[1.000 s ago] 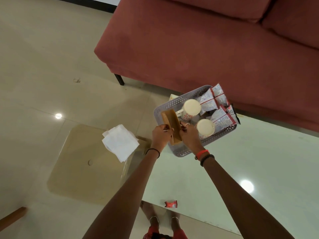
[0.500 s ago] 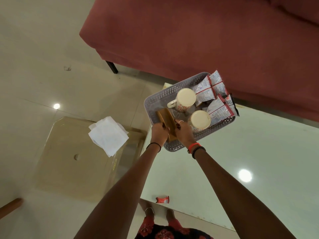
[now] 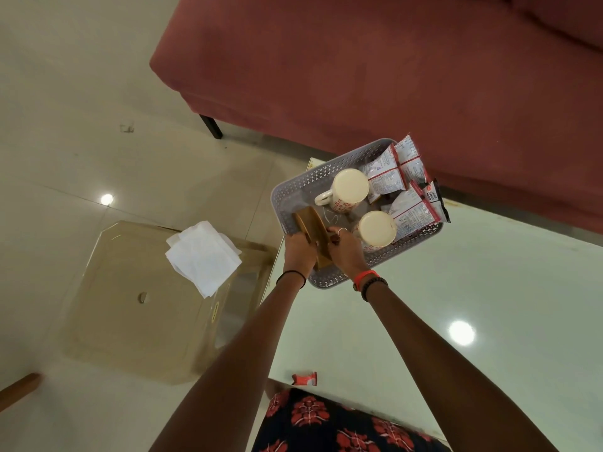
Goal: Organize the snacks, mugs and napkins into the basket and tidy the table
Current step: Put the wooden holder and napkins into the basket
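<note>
A grey perforated basket (image 3: 295, 187) stands on the white table (image 3: 424, 305) near its far left corner. Inside are two cream mugs (image 3: 349, 187) (image 3: 378, 228) and several white-and-red snack packets (image 3: 391, 172) along its right side. Both hands hold a brown wooden napkin holder (image 3: 313, 231) upright at the basket's near left end: my left hand (image 3: 298, 247) grips its left side, my right hand (image 3: 346, 246) its right. A stack of white napkins (image 3: 202, 256) lies on a low beige stool to the left.
A red sofa (image 3: 391, 76) runs along the far side, close behind the basket. The beige plastic stool (image 3: 137, 305) stands left of the table. A small red wrapper (image 3: 304, 378) lies at the table's near edge. A wooden handle (image 3: 18, 388) shows at bottom left.
Both hands have lowered the wooden holder from above the basket's rim down into its near left end. The camera has shifted, so the basket sits further right in view.
</note>
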Demonstrator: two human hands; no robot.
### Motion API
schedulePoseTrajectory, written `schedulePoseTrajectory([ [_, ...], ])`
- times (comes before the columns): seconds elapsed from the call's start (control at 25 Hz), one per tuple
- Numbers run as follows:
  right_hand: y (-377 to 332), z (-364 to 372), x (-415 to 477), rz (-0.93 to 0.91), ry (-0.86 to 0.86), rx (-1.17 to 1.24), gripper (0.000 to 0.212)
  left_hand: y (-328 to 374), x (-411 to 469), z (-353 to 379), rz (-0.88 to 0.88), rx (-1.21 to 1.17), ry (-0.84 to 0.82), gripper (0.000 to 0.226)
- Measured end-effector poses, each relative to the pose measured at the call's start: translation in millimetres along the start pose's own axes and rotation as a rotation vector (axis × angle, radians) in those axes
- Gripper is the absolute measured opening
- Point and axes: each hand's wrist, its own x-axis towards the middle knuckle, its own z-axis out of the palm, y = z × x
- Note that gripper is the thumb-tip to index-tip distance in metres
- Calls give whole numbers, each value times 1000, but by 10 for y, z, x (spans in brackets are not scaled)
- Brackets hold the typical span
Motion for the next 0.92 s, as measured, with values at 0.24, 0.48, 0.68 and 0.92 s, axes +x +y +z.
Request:
schedulePoseTrajectory([
  [0.24,-365,17,-218,-109,349,15,15,-54,-329,-533,49,-295,245,35],
  [0.48,-981,470,-449,-301,250,107,7,-893,-417,-1132,-110,-442,565,33],
  [0.68,-1211,1108,-291,-280,-3,91,12,-1477,-139,-1478,-397,-399,501,36],
  [0.92,-1170,1643,33,45,-330,-71,75,-1852,250,-1455,-372,-367,425,45],
])
